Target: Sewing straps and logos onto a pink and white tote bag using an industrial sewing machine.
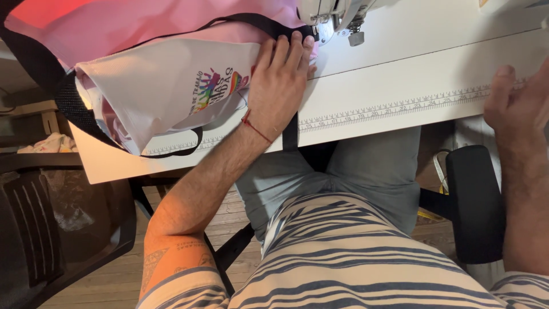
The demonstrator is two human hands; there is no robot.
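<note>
Left hand (278, 86) lies flat and open on the white bag (166, 91); right hand (514, 94), at three o'clock, is cut off, grip unclear.

Bright, even daylight whitens the sewing table (400, 74); a red-orange cast tints the upper-left corner; the right hand (517, 100) blurs slightly.

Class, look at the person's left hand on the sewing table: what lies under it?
The left hand presses flat on white printed fabric and its black strap. Whatever lies beneath the palm is covered.
</note>
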